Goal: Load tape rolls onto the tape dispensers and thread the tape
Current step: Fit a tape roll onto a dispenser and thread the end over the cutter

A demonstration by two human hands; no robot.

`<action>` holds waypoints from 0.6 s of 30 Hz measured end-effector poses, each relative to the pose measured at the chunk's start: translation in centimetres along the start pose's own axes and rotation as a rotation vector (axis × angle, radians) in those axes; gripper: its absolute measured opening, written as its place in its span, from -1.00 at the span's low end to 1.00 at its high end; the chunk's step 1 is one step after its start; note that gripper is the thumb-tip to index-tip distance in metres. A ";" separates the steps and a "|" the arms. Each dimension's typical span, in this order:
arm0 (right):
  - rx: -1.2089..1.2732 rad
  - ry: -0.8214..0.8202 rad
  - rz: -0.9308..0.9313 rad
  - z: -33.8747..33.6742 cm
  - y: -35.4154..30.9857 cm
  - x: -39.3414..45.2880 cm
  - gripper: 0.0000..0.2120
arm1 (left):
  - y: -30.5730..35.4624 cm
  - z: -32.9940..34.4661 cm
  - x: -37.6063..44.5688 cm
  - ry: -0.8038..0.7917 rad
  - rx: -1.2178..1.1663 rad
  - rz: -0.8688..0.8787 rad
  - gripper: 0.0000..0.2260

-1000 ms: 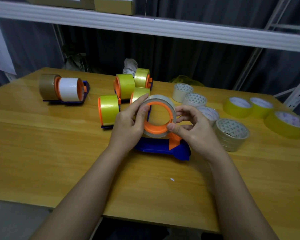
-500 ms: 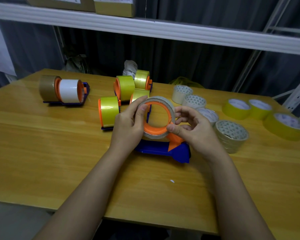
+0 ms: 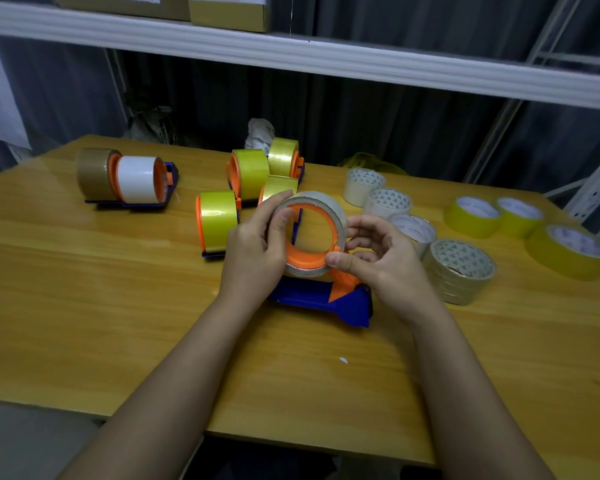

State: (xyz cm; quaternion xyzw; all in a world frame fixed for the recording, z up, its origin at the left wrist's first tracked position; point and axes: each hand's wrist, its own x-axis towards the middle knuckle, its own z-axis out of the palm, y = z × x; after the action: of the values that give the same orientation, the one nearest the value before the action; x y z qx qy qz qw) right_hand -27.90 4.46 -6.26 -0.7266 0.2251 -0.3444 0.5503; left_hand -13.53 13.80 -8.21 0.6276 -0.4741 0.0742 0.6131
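Several loaded dispensers (image 3: 246, 188) stand at 11 o'clock on the tabletop (image 3: 84, 306); judged complete. One clear tape roll (image 3: 310, 233) sits on the orange hub of the blue dispenser (image 3: 321, 299) at centre. Left hand (image 3: 257, 251) fingers grasp the roll rim; right hand (image 3: 385, 261) pinches its lower edge at 3 o'clock. Threading appears outstanding. Loose rolls (image 3: 459, 270) at 2 o'clock await loading. Surface: varnished yellow wood. Room: white shelf (image 3: 326, 60) overhead, dark curtain (image 3: 361, 126) behind.
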 end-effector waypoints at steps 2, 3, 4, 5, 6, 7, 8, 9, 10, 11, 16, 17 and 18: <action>0.004 0.009 0.005 0.2 0.0 -0.1 -0.44 | -0.2 0.0 0.0 0.006 0.019 0.007 -0.71; 0.002 0.013 0.007 0.3 0.1 -0.1 -0.43 | -0.2 0.0 0.0 0.010 0.024 0.012 -0.70; -0.001 0.016 0.008 0.3 0.1 -0.1 -0.44 | -0.3 0.0 0.0 0.016 0.025 0.020 -0.70; -0.003 0.016 0.007 0.4 0.1 -0.1 -0.46 | -0.3 0.0 0.0 0.022 0.026 0.028 -0.69; -0.006 0.016 0.007 0.4 0.1 -0.1 -0.49 | -0.3 0.0 0.0 0.027 0.030 0.038 -0.69; -0.008 0.017 0.005 0.4 0.2 -0.1 -0.52 | -0.2 0.0 0.0 0.031 0.037 0.047 -0.70; -0.008 0.018 0.002 0.4 0.2 -0.1 -0.54 | -0.2 0.1 0.0 0.034 0.043 0.054 -0.70; -0.003 0.019 0.000 0.3 0.1 0.0 -0.55 | -0.2 0.1 0.0 0.038 0.048 0.056 -0.70; 0.002 0.020 -0.001 0.3 0.1 0.0 -0.55 | -0.1 0.1 0.1 0.041 0.053 0.059 -0.70; 0.003 0.020 -0.003 0.3 0.1 0.0 -0.55 | -0.2 0.1 0.1 0.043 0.059 0.064 -0.70; -0.008 0.022 -0.014 0.4 0.1 -0.2 -0.54 | -0.1 0.2 0.1 0.060 0.063 0.074 -0.71; -0.010 0.024 -0.018 0.5 0.0 -0.2 -0.55 | -0.1 0.2 0.1 0.066 0.063 0.078 -0.71; -0.013 0.025 -0.021 0.5 0.0 -0.2 -0.57 | -0.1 0.2 0.1 0.073 0.064 0.080 -0.71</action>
State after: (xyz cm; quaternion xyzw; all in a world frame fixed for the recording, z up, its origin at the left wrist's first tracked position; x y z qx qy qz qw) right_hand -27.64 4.91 -6.41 -0.7282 0.2267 -0.3577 0.5389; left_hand -13.49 13.55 -8.27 0.6242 -0.4736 0.1366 0.6062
